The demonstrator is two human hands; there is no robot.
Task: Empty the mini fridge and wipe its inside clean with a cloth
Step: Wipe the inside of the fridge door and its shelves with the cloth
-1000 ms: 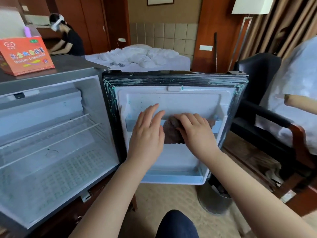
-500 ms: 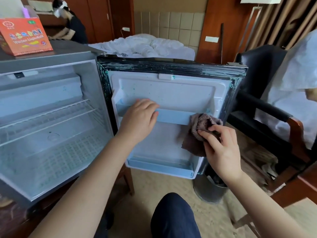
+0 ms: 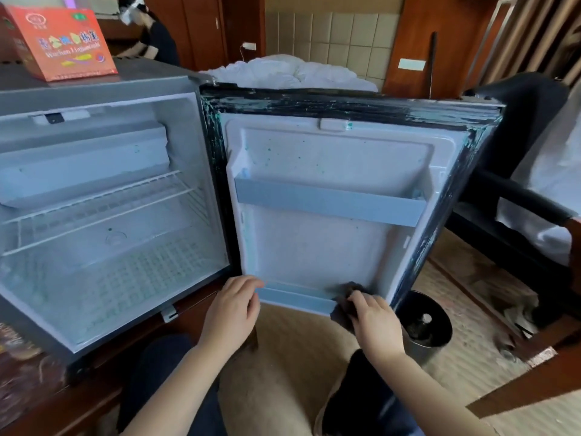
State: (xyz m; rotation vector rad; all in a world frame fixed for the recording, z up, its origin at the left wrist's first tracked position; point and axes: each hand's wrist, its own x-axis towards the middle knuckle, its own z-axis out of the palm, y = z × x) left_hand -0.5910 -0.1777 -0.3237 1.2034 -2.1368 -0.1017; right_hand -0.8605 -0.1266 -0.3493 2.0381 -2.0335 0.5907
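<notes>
The mini fridge (image 3: 94,99) stands open on the left, its white inside holding only a wire shelf (image 3: 103,202). Its door (image 3: 339,158) swings out to the right, with an upper rack (image 3: 330,202) and a lower rack (image 3: 295,298). My left hand (image 3: 232,313) holds the left end of the lower rack, fingers curled over its edge. My right hand (image 3: 374,319) grips a dark brown cloth (image 3: 345,305) and presses it against the right end of that rack. Green specks dot the door liner and its black seal.
A red cardboard box (image 3: 63,42) sits on top of the fridge. A black waste bin (image 3: 424,328) stands on the floor under the door's right corner. A dark armchair (image 3: 518,171) is at the right, a bed behind, and a person at the far left.
Both hands have dropped from the door's upper rack to the lower rack. The right hand carried the cloth down with it. The view has moved closer to the fridge.
</notes>
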